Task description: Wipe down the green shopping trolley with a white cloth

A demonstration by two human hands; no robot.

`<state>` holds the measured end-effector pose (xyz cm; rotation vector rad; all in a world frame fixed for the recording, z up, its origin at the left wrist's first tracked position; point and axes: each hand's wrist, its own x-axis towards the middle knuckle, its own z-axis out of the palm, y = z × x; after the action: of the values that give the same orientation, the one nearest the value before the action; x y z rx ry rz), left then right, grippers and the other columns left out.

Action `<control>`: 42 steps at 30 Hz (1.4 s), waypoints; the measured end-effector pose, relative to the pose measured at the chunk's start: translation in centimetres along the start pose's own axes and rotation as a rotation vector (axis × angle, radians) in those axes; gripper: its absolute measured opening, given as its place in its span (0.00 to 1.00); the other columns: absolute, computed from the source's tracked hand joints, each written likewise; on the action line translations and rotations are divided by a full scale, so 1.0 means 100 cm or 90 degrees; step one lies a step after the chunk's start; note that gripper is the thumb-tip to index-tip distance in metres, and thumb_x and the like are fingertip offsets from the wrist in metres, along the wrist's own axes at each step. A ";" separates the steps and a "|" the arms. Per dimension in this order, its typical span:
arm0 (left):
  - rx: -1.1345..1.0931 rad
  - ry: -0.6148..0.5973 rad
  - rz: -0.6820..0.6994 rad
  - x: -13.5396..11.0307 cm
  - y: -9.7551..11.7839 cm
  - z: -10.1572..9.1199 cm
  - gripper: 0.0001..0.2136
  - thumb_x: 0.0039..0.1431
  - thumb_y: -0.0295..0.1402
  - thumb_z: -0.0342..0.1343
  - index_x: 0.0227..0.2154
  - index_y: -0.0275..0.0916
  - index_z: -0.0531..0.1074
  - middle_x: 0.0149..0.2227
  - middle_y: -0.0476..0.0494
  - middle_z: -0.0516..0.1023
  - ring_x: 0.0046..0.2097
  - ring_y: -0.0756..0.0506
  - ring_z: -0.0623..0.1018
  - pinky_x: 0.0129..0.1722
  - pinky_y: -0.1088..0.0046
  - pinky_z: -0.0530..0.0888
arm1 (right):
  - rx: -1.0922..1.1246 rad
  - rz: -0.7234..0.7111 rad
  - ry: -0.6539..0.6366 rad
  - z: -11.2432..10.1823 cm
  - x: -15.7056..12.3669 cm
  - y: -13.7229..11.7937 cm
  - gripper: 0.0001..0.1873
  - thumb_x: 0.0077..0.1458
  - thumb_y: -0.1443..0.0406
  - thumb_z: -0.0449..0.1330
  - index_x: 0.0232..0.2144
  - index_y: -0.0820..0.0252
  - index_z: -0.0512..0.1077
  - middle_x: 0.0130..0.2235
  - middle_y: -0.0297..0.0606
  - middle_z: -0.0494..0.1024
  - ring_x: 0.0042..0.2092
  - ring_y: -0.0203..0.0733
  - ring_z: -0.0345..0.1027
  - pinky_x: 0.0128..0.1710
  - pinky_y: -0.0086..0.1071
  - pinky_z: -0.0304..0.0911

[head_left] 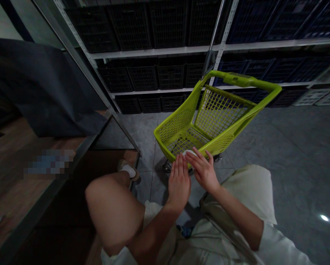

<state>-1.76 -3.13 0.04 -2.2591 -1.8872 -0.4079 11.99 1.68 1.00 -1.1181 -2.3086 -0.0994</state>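
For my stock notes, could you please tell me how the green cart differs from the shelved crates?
The lime-green shopping cart is bright, the crates dark. The cart stands alone on the tiled floor; the crates sit in rows on metal shelves. Both have latticed walls.

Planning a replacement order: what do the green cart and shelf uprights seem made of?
The green cart looks like semi-gloss moulded plastic, its mesh walls formed in one piece. The punched shelf uprights look like pale steel, coating unclear.
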 end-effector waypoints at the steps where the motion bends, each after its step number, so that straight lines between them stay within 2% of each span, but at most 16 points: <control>1: 0.001 -0.002 0.003 0.000 0.000 0.000 0.32 0.63 0.26 0.48 0.68 0.24 0.49 0.71 0.28 0.54 0.72 0.39 0.53 0.69 0.58 0.60 | -0.007 -0.010 -0.005 -0.002 0.000 0.005 0.37 0.54 0.75 0.50 0.65 0.48 0.62 0.62 0.36 0.72 0.70 0.46 0.50 0.68 0.53 0.36; 4: 0.003 -0.006 0.008 0.000 -0.001 -0.002 0.33 0.63 0.27 0.49 0.69 0.25 0.49 0.71 0.29 0.52 0.72 0.39 0.53 0.68 0.59 0.61 | -0.047 0.029 0.019 -0.012 0.003 0.043 0.36 0.53 0.75 0.50 0.63 0.47 0.64 0.61 0.34 0.73 0.71 0.48 0.49 0.68 0.56 0.34; 6: 0.000 -0.011 0.009 0.000 -0.001 -0.002 0.32 0.63 0.27 0.49 0.69 0.25 0.49 0.71 0.29 0.52 0.72 0.39 0.53 0.68 0.59 0.61 | -0.077 0.100 0.062 -0.018 0.006 0.071 0.35 0.53 0.75 0.50 0.61 0.48 0.67 0.61 0.34 0.73 0.71 0.49 0.49 0.67 0.57 0.37; 8: -0.005 -0.015 0.009 -0.001 -0.001 -0.001 0.32 0.63 0.27 0.48 0.69 0.25 0.49 0.71 0.29 0.52 0.72 0.39 0.53 0.68 0.59 0.61 | -0.094 0.165 0.101 -0.020 0.009 0.085 0.34 0.52 0.75 0.50 0.59 0.49 0.68 0.60 0.35 0.74 0.71 0.51 0.48 0.66 0.58 0.39; 11: -0.011 -0.008 0.004 -0.001 0.000 0.001 0.31 0.63 0.26 0.47 0.69 0.26 0.49 0.71 0.30 0.52 0.72 0.39 0.53 0.68 0.59 0.61 | -0.078 0.193 0.104 -0.015 0.008 0.067 0.33 0.52 0.75 0.50 0.59 0.51 0.68 0.61 0.36 0.74 0.71 0.52 0.49 0.66 0.57 0.41; 15: -0.007 -0.004 0.003 0.000 0.000 0.002 0.32 0.64 0.27 0.48 0.69 0.24 0.49 0.71 0.29 0.53 0.72 0.38 0.52 0.68 0.58 0.61 | -0.019 0.074 0.018 -0.004 0.001 0.008 0.35 0.53 0.76 0.49 0.62 0.53 0.65 0.63 0.38 0.71 0.71 0.47 0.49 0.67 0.52 0.40; 17: -0.001 -0.008 0.007 0.000 -0.001 0.001 0.32 0.64 0.27 0.48 0.69 0.23 0.48 0.71 0.28 0.52 0.72 0.38 0.52 0.69 0.58 0.60 | -0.001 0.015 -0.019 -0.004 -0.002 -0.002 0.35 0.54 0.76 0.49 0.63 0.53 0.64 0.64 0.38 0.70 0.71 0.46 0.50 0.68 0.51 0.39; 20: 0.006 -0.008 0.014 0.000 -0.002 -0.001 0.31 0.63 0.26 0.48 0.68 0.23 0.49 0.71 0.28 0.52 0.72 0.39 0.53 0.69 0.60 0.60 | -0.014 0.008 -0.018 -0.012 0.001 0.025 0.34 0.55 0.75 0.49 0.62 0.49 0.65 0.63 0.36 0.71 0.71 0.48 0.49 0.67 0.54 0.37; 23: -0.004 -0.001 0.014 0.000 -0.001 -0.002 0.32 0.63 0.25 0.48 0.69 0.25 0.49 0.71 0.30 0.53 0.72 0.39 0.54 0.68 0.59 0.62 | -0.050 0.125 0.069 -0.020 0.007 0.072 0.34 0.54 0.75 0.50 0.60 0.47 0.68 0.60 0.34 0.74 0.71 0.51 0.49 0.66 0.57 0.38; 25: -0.016 0.004 0.009 0.000 -0.001 -0.002 0.32 0.63 0.25 0.47 0.69 0.28 0.48 0.71 0.31 0.53 0.72 0.39 0.54 0.67 0.58 0.63 | -0.065 0.198 0.122 -0.020 0.010 0.087 0.33 0.53 0.75 0.50 0.60 0.47 0.69 0.60 0.35 0.74 0.71 0.53 0.48 0.65 0.59 0.40; 28: -0.022 0.008 0.008 0.000 0.000 -0.001 0.32 0.63 0.25 0.47 0.69 0.28 0.48 0.71 0.32 0.53 0.72 0.39 0.54 0.67 0.58 0.63 | -0.050 0.201 0.114 -0.013 0.009 0.065 0.35 0.54 0.75 0.50 0.62 0.48 0.67 0.61 0.37 0.74 0.71 0.53 0.49 0.65 0.58 0.41; 31: -0.013 0.001 0.008 0.000 -0.001 -0.002 0.31 0.64 0.26 0.48 0.68 0.24 0.50 0.71 0.29 0.54 0.72 0.38 0.54 0.68 0.58 0.62 | 0.001 0.098 0.041 -0.005 0.002 0.018 0.37 0.54 0.75 0.49 0.65 0.50 0.62 0.63 0.38 0.71 0.71 0.49 0.50 0.67 0.53 0.40; 33: -0.003 -0.007 0.009 0.000 -0.001 -0.003 0.30 0.64 0.27 0.48 0.68 0.23 0.51 0.70 0.28 0.55 0.71 0.38 0.55 0.68 0.59 0.61 | 0.016 0.023 -0.005 -0.005 -0.002 0.004 0.37 0.55 0.76 0.48 0.66 0.50 0.60 0.64 0.38 0.69 0.71 0.47 0.49 0.68 0.52 0.38; 36: 0.008 -0.010 0.013 0.000 -0.001 -0.004 0.30 0.64 0.26 0.47 0.68 0.23 0.52 0.70 0.30 0.56 0.71 0.38 0.58 0.68 0.59 0.62 | -0.019 0.000 -0.023 -0.012 -0.002 0.029 0.37 0.54 0.75 0.49 0.64 0.48 0.62 0.64 0.35 0.70 0.71 0.47 0.47 0.68 0.54 0.36; 40: -0.008 0.000 0.009 0.001 -0.001 -0.004 0.31 0.63 0.26 0.48 0.68 0.28 0.52 0.70 0.32 0.57 0.71 0.39 0.58 0.67 0.59 0.63 | -0.082 0.154 0.088 -0.021 0.006 0.092 0.35 0.52 0.75 0.50 0.61 0.46 0.67 0.61 0.34 0.73 0.71 0.50 0.48 0.65 0.58 0.39; 42: -0.019 0.004 0.009 0.001 0.000 -0.004 0.31 0.63 0.26 0.48 0.69 0.29 0.50 0.70 0.32 0.57 0.71 0.39 0.57 0.67 0.59 0.63 | -0.090 0.218 0.136 -0.020 0.009 0.096 0.35 0.52 0.74 0.50 0.60 0.46 0.68 0.60 0.35 0.74 0.71 0.53 0.49 0.65 0.61 0.39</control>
<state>-1.78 -3.15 0.41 -2.2851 -1.8731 -0.4431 19.60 7.90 1.50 -1.4821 -1.9192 -0.2402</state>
